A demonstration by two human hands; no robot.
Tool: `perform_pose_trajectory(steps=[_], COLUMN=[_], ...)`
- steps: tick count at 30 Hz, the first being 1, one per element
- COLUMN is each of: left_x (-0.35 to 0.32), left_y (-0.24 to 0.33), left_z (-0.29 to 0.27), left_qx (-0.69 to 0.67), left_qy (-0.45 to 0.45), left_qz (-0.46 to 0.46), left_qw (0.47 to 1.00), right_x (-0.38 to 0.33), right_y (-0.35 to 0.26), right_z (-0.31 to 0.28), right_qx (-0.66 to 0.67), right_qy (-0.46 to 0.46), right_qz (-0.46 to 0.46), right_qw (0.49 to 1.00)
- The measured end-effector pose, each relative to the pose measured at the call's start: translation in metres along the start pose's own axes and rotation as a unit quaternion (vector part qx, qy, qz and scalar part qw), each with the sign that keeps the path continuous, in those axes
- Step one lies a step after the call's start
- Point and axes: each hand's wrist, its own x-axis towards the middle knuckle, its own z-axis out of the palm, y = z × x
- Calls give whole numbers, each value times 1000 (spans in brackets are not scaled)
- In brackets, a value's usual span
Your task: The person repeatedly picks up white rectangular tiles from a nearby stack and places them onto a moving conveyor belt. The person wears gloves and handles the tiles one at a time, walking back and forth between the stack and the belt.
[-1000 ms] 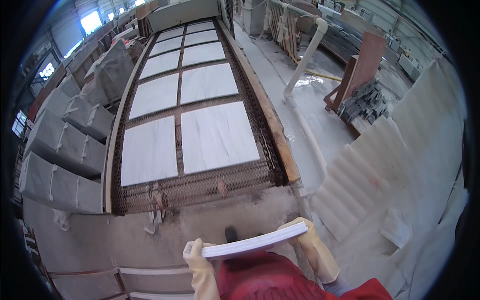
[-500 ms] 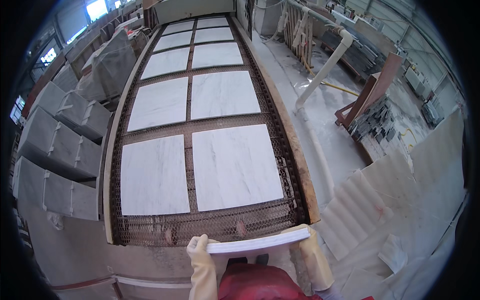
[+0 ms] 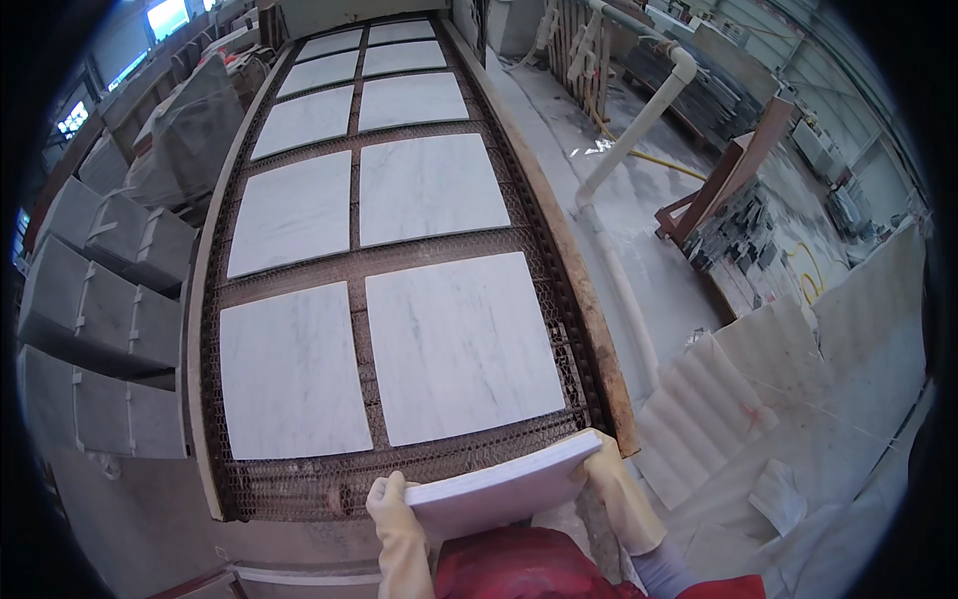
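Note:
My left hand point(image 3: 397, 514), in a pale yellow rubber glove, grips the left end of a white marble slab point(image 3: 499, 494). My right hand point(image 3: 621, 491), gloved the same way, is closed on its right end. The slab is held in front of my body, right end higher, at the near end of a mesh conveyor belt point(image 3: 284, 489). Its upper edge and near face show; whether it is a single piece I cannot tell. On the belt lie white veined tiles in two rows; a right tile point(image 3: 464, 344) and a left tile point(image 3: 294, 374) are nearest.
Strapped grey slab stacks point(image 3: 125, 319) stand left of the conveyor. Along its right side runs a wooden rail point(image 3: 589, 329), with a pale pipe point(image 3: 634, 135) beyond. A brown stand point(image 3: 714, 180), dark stone strips point(image 3: 733, 235) and crumpled pale sheeting point(image 3: 718, 399) are farther right.
The slab's right end has risen with my right hand, and more of its near face shows. My view has turned slightly, shifting the conveyor and its tiles leftward in the picture.

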Motion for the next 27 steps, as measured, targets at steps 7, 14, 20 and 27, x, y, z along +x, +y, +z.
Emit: perform_pose_trajectory(steps=[7,14,20,27], left_x=[30,39,24,-40], left_y=[7,10,6,-98], left_z=[10,14,8,-67], left_qx=[122,129,-2,19], left_qy=[-6,3,36,59], left_qz=[-28,-58,40,186], left_qw=[992,990,999,981], right_x=[23,30,69,88], right_y=[-7,-14,9,15], right_z=[6,21,29,22], right_qx=[-37,-79,-62,-133], right_qy=[-11,38,38,79], right_qz=[15,-47,-40,-68], right_qw=[999,995,997,986])
